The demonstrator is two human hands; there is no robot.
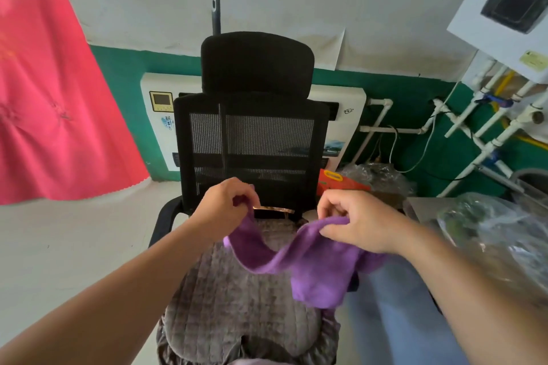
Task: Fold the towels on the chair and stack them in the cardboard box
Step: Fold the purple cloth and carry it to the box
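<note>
Head view shows a purple towel (299, 258) strung between the two hands, its middle sagging in a loop above the chair (252, 139) seat and its lower part hanging down beneath the right hand. The left hand (228, 204) pinches one end of the top edge with curled fingers; the right hand (355, 222) pinches the same edge farther along, cloth bunched under its thumb. The towel looks light, soft and limp, so it will droop wherever unsupported; holding it at two corners of one edge and pulling that edge taut should suit folding. Below both hands lies the grey quilted seat cushion (231, 305). Beyond the right hand sits crumpled clear plastic (498, 231). The cardboard box cannot be clearly made out.
</note>
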